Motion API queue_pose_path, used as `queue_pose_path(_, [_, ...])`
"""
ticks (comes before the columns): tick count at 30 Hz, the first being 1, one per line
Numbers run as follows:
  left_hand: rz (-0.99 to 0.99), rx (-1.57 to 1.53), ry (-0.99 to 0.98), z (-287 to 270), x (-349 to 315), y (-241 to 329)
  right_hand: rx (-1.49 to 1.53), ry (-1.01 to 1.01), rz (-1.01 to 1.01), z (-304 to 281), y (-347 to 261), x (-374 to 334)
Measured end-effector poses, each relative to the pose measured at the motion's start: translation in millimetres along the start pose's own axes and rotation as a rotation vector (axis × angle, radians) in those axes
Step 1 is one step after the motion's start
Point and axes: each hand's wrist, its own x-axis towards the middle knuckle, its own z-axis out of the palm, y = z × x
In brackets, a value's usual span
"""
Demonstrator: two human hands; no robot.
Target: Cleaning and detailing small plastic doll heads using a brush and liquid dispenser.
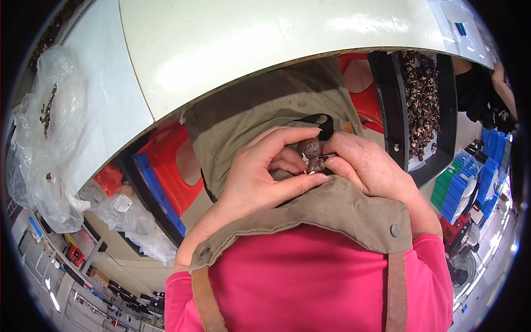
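Observation:
Above my lap, my left hand (260, 166) is closed around a small brown figurine (310, 148), with fingers on its far side and thumb on its near side. It has a round, ridged head and a narrower body. My right hand (365, 163) presses in from the right, its thumb and fingers pinched on a thin dark piece (328, 157) against the figurine's body. Most of that piece is hidden in the fingers, so its kind does not show. An olive apron (260, 105) lies under both hands, and a black strap loop (325, 125) stands just beyond them.
A white table (276, 33) curves across the far side. At right, a black tray (392, 110) holds many small brown and pale pieces (420, 99); another person's arm (502, 91) shows beyond. Clear plastic bags (55, 138) hang at left. Red stools (177, 166) stand either side; blue bins (489, 177) sit far right.

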Motion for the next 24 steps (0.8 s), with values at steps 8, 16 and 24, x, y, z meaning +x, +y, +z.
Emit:
queue_pose_path(8, [0.05,0.031,-0.013,-2,0,-5,-0.128,-0.156,0.071,-8,-7,2])
queue_pose_path(16, [0.056,0.044,-0.026,-1,-1,-2,0.046,-0.2,0.033,-12,-5,6])
queue_pose_path(24, [0.007,0.017,-0.058,-3,-1,3,0.128,0.01,-0.006,-9,-1,0])
